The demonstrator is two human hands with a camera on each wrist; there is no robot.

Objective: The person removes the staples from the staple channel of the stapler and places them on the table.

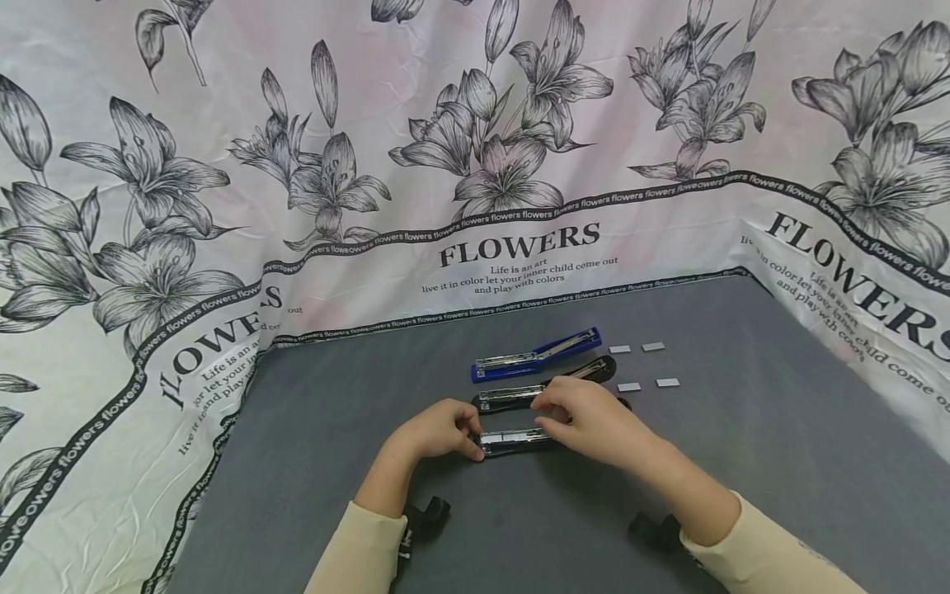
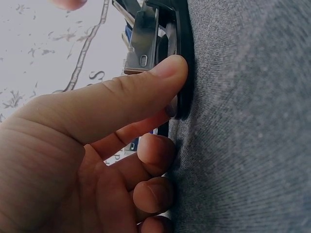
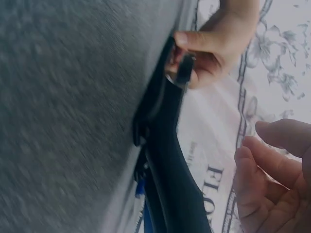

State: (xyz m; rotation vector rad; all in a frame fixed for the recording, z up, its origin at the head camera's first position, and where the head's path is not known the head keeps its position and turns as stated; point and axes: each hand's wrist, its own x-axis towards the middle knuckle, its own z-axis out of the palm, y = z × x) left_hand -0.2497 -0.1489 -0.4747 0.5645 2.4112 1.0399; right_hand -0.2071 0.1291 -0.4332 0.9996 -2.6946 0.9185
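Observation:
The nearest black stapler [image 1: 512, 440] lies on the grey cloth, its top swung back and its metal magazine exposed. My left hand [image 1: 438, 429] grips the front end of its base, with the thumb [image 2: 167, 68] on the near side in the left wrist view. Over the stapler's middle hovers my right hand [image 1: 594, 417], its fingers loosely bent. In the right wrist view, a gap separates the right fingers [image 3: 267, 165] from the black stapler [image 3: 172, 141], and nothing shows between them. The right hand hides the rear half of this stapler in the head view.
Behind it lie another opened black stapler [image 1: 512, 398] and an opened blue stapler [image 1: 519, 361]. To their right are several small light-grey strips [image 1: 629, 387], resembling staples. A flower-printed cloth [image 1: 519, 272] rises at the back and sides of the grey surface [image 1: 356, 371].

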